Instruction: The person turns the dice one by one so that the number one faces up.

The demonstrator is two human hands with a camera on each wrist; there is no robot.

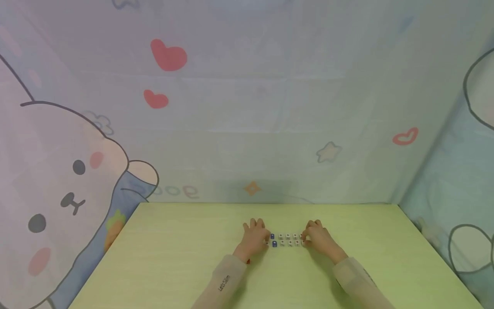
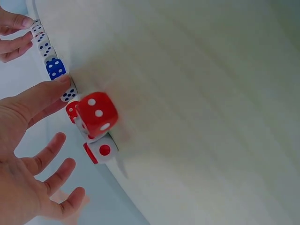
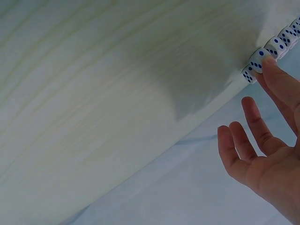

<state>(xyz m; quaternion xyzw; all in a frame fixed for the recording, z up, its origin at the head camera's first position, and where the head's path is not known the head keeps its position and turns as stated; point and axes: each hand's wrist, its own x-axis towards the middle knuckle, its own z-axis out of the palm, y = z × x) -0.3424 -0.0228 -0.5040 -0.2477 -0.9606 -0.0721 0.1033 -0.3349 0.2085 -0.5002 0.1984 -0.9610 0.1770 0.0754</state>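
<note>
Two short rows of small dice lie side by side on the table; in the head view a white die (image 1: 282, 243) and a blue die (image 1: 274, 243) are among them. My left hand (image 1: 254, 237) is at the rows' left end, its thumb and forefinger pinching a white die (image 2: 69, 93) beside a blue die (image 2: 56, 69). At the right end my right hand (image 1: 318, 238) pinches a white die (image 3: 259, 60) with blue dots between thumb and forefinger. The other fingers of both hands are spread away from the dice.
Nearer the left wrist camera are a large red die (image 2: 97, 114), a smaller red die (image 2: 71, 111) and a white die with a red dot (image 2: 104, 150). The pale yellow-green table (image 1: 173, 240) meets a printed cloth backdrop (image 1: 247, 141) at its far edge.
</note>
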